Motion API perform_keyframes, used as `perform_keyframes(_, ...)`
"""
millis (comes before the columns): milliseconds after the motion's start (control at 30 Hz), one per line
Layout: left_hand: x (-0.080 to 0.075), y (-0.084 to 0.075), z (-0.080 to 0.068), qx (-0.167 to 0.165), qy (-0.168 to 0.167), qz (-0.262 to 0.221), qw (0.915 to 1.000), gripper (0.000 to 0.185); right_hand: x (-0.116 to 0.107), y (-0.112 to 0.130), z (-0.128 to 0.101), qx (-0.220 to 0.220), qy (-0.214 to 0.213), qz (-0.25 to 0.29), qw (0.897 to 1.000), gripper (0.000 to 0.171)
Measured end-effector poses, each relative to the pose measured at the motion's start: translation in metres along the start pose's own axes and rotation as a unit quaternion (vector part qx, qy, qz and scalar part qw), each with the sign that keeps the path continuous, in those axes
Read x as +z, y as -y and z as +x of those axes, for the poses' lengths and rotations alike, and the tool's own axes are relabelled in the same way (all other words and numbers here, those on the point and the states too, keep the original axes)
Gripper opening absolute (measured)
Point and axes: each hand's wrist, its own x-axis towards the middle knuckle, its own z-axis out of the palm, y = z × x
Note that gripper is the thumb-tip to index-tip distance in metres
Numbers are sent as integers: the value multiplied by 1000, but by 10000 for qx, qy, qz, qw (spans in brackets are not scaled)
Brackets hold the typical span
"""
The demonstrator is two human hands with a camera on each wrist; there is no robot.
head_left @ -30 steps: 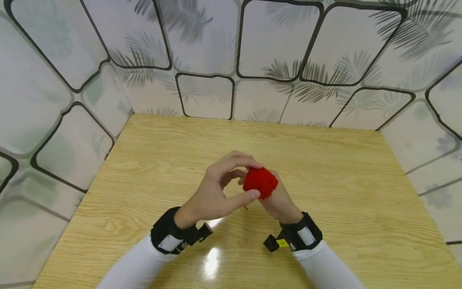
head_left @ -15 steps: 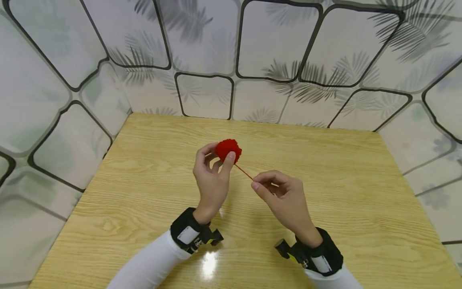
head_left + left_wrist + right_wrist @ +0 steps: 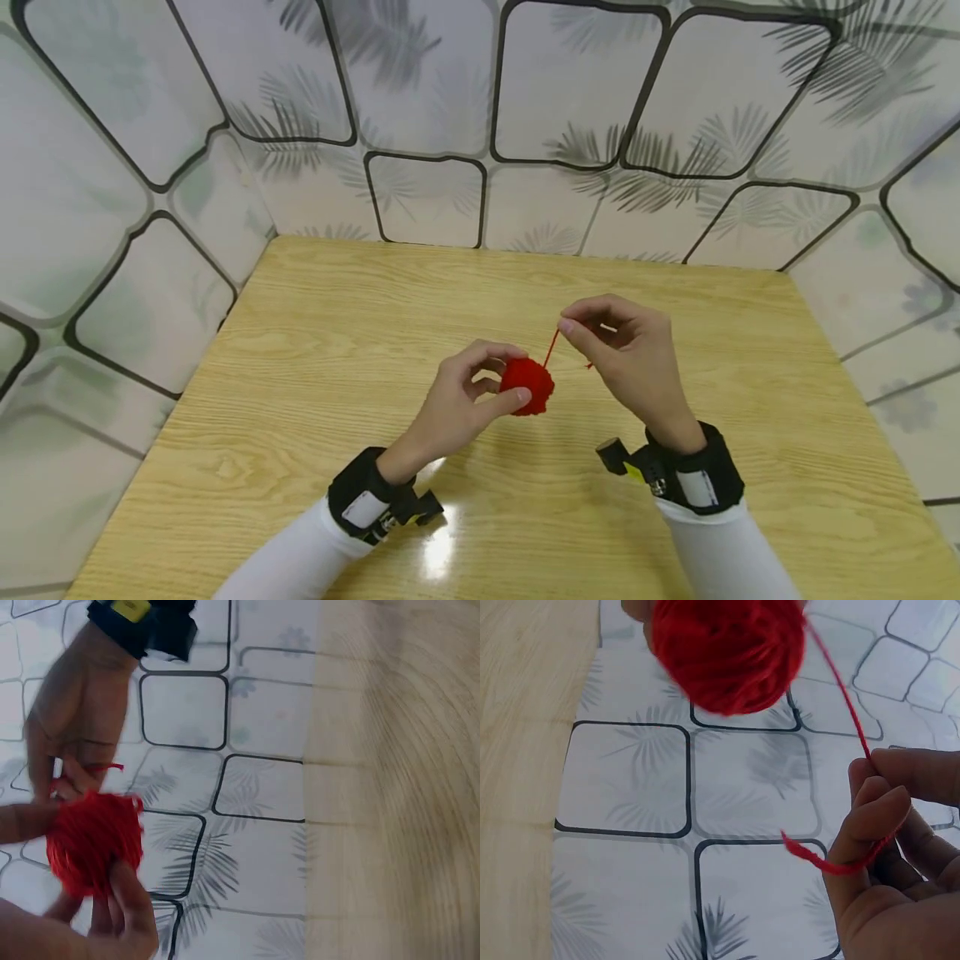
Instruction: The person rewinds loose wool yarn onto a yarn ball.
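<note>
A small ball of red yarn (image 3: pixel 529 387) is held above the table by my left hand (image 3: pixel 467 398), thumb on the near side and fingers behind it. Up and to the right of the ball, my right hand (image 3: pixel 633 358) pinches a strand of red yarn (image 3: pixel 551 347) between thumb and forefinger. That strand runs taut from the ball to the fingertips. In the right wrist view, a short loose yarn end (image 3: pixel 810 856) hangs past the curled fingers. The left wrist view shows the wound layers of the ball (image 3: pixel 94 840) in the left fingers.
Below the hands lies a light wood-grain table (image 3: pixel 360 308). Patterned panels (image 3: pixel 427 200) with black outlines and grey leaves rise behind it and at both sides. Each wrist wears a black strap (image 3: pixel 693 475) with a small camera.
The two hands came apart and a strand is drawn between them. Since half a second ago, the left hand with the yarn ball moved right and nearer; the right hand moved up and right.
</note>
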Motion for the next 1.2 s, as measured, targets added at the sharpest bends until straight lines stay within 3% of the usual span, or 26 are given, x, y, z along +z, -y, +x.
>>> perform_keyframes(100,-6,-6,2,23,819,-518,9953,36,0,-9,-1,413,72,363,9985,9)
perform_keyframes(167,-10,-10,5,16,1182,-870,9892,38,3,-15,-3,682,121,755,9947,10)
perform_keyframes(300,-13,-13,10,156,1397,-1484,9789,44,13,-27,-12,1125,173,1559,9812,12)
perform_keyframes(400,-11,-13,11,270,1138,-2111,9704,39,21,-32,-21,1272,224,2021,9708,10)
perform_keyframes(500,-7,-12,12,309,600,-2772,9584,34,29,-33,-28,1317,214,2204,9662,12)
perform_keyframes(667,-1,-14,13,280,-454,-3113,9488,35,39,-27,-37,1032,27,1445,9841,11)
perform_keyframes(867,6,-13,14,411,-1300,-2574,9566,37,45,-17,-41,-163,-102,450,9988,16)
perform_keyframes(1000,10,-12,13,535,-1594,-1815,9689,38,44,-12,-41,-899,-182,-310,9953,21)
perform_keyframes(1200,13,-11,12,573,-1619,-1151,9784,42,40,-5,-39,-1374,-355,-767,9869,22)
